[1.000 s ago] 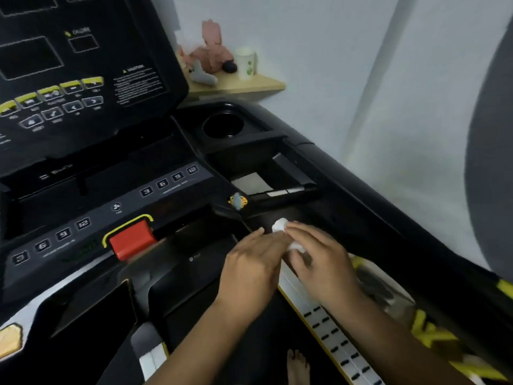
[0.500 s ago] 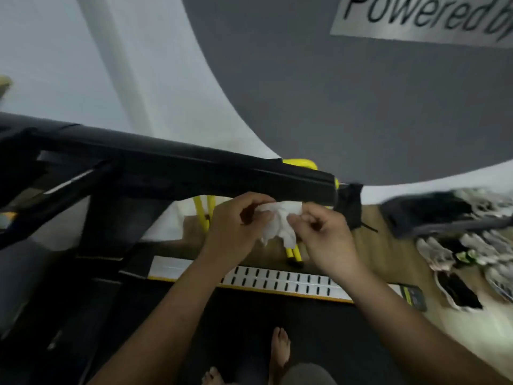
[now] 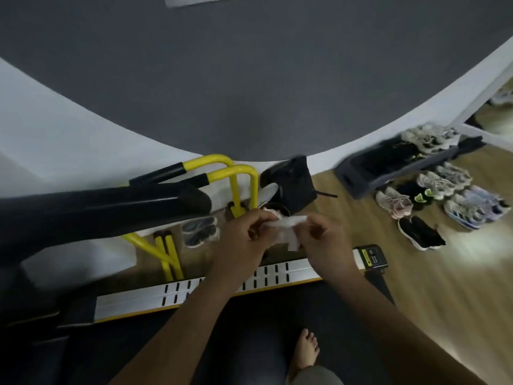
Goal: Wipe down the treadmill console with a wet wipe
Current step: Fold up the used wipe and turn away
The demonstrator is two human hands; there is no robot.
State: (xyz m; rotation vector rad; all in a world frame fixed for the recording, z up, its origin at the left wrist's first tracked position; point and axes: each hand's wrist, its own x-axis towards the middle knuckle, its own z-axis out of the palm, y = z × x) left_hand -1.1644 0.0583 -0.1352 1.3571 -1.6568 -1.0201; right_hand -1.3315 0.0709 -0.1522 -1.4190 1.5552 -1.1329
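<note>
A white wet wipe (image 3: 286, 226) is stretched between my two hands at the centre of the view, partly unfolded with a corner hanging down. My left hand (image 3: 244, 240) pinches its left end and my right hand (image 3: 324, 240) pinches its right end. The treadmill's black handrail (image 3: 105, 209) runs in from the left at hand height. The console itself is out of view. Both forearms reach up from the bottom edge over the dark running belt (image 3: 249, 315).
The silver slotted side rail (image 3: 144, 297) lies below my hands. Yellow tube frames (image 3: 236, 173) stand against the wall beyond it, beside a black bag (image 3: 297, 184). Several shoes (image 3: 433, 190) and a dark rack sit on the wooden floor at right. A bare foot (image 3: 305, 351) rests on the belt.
The view swung right, away from the console toward the side rail, wall and floor. My hands stayed together and pulled the balled wipe open into a stretched sheet.
</note>
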